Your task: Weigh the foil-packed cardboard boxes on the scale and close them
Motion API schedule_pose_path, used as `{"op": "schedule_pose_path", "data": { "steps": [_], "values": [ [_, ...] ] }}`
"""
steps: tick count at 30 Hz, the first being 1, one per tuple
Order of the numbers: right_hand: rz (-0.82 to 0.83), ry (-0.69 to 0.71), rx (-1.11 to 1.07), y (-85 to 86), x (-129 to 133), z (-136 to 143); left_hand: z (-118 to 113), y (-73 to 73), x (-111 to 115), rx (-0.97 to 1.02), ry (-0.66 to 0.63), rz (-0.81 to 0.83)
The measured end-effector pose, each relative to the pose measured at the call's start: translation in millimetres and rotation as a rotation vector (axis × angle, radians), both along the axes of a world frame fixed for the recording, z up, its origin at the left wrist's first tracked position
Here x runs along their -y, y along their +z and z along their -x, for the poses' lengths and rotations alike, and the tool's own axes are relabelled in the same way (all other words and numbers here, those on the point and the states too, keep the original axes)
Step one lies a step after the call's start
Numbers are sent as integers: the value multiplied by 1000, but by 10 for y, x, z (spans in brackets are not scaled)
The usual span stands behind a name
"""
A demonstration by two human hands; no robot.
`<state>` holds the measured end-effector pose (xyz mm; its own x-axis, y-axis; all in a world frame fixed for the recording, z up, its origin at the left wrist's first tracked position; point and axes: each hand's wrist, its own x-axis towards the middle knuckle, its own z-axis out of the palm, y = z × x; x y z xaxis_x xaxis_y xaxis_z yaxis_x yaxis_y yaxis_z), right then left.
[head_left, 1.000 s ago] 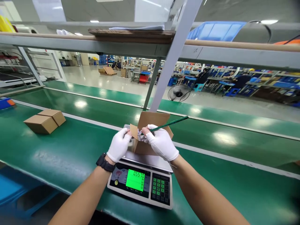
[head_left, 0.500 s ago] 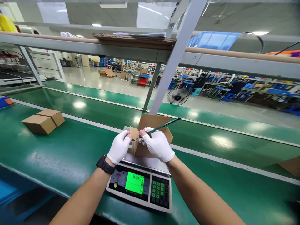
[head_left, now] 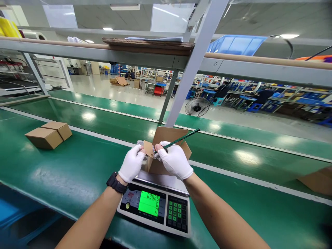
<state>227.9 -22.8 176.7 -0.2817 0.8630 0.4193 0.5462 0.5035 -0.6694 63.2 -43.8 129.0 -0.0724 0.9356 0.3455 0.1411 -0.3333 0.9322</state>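
Observation:
An open cardboard box (head_left: pixel 162 168) stands on the metal pan of a digital weighing scale (head_left: pixel 155 209), whose display glows green. My left hand (head_left: pixel 132 163), in a white glove with bare fingertips, pinches a cardboard flap (head_left: pixel 148 148) at the box's left side. In my gloved right hand (head_left: pixel 175 160) is a dark green pencil (head_left: pixel 183 137), its tip down against the flap and its other end pointing up to the right. Behind my left fingers a pale object (head_left: pixel 140 142) shows only in part.
Two closed cardboard boxes (head_left: pixel 48 135) sit together on the green bench at left. Another brown carton (head_left: pixel 319 180) lies on the belt at the right edge. A slanted white post (head_left: pixel 189 76) rises behind the scale to a shelf with a blue bin (head_left: pixel 237 45).
The carton at the right edge has moved left, further into view. The digits on the scale display differ. Both hands keep nearly the same place, with the pencil tip still at the flap.

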Motion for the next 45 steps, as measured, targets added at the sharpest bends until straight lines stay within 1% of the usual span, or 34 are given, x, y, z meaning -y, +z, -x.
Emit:
{"op": "schedule_pose_path", "data": {
  "steps": [4, 6, 8, 10, 11, 13, 14, 15, 16, 17, 18, 20, 21, 22, 23, 25, 27, 28, 30, 32, 34, 36, 38, 40, 42, 45],
  "values": [
    [-9, -31, -22, -6, -9, 44, -18, 11, 5, 10, -5, 5],
    [31, 5, -52, 23, 19, 44, -21, 19, 10, 10, -11, 4],
    [132, 99, -156, 69, 71, -31, -10, 18, 15, 27, -24, 2],
    [194, 162, -378, 103, 122, -212, 20, 3, 11, 46, -52, 15],
    [162, 150, -531, 103, 134, -337, 39, -10, 2, 69, -61, 35],
    [-13, 40, -818, 48, 111, -615, 67, -39, -40, 130, -75, 89],
    [-103, -43, -902, -6, 73, -743, 69, -52, -75, 168, -89, 108],
    [-146, -120, -935, -74, 18, -851, 56, -61, -117, 209, -109, 116],
    [-122, -166, -917, -148, -48, -930, 27, -65, -165, 242, -138, 114],
    [-41, -172, -862, -222, -121, -976, -19, -62, -214, 265, -171, 108],
    [65, -148, -789, -286, -194, -991, -78, -53, -262, 273, -207, 107],
    [247, -27, -623, -361, -321, -951, -218, -25, -339, 257, -259, 118],
    [291, 48, -544, -369, -367, -914, -283, -11, -364, 239, -274, 119],
    [292, 106, -476, -360, -400, -878, -334, -1, -378, 218, -282, 107],
    [257, 145, -423, -341, -420, -854, -367, 5, -383, 192, -279, 81],
    [142, 200, -377, -295, -431, -857, -365, 2, -369, 115, -222, -3],
    [56, 249, -377, -258, -421, -930, -282, -5, -339, -33, -143, -91],
    [45, 278, -367, -239, -412, -981, -224, -3, -323, -109, -129, -121],
    [57, 302, -289, -179, -384, -1075, -110, 27, -293, -231, -169, -147],
    [53, 309, -103, -79, -341, -1118, -43, 94, -264, -358, -228, -169],
    [21, 349, 138, 44, -292, -1096, -46, 178, -230, -548, -244, -240],
    [-53, 387, 338, 151, -253, -1031, -97, 244, -194, -745, -216, -331],
    [-143, 368, 453, 219, -237, -962, -157, 267, -173, -854, -165, -391],
    [-172, 343, 500, 251, -244, -918, -196, 249, -176, -859, -118, -413],
    [-116, 320, 496, 263, -260, -912, -209, 208, -197, -782, -101, -417],
    [-34, 305, 434, 268, -267, -960, -195, 145, -212, -671, -101, -429]
  ]
}}
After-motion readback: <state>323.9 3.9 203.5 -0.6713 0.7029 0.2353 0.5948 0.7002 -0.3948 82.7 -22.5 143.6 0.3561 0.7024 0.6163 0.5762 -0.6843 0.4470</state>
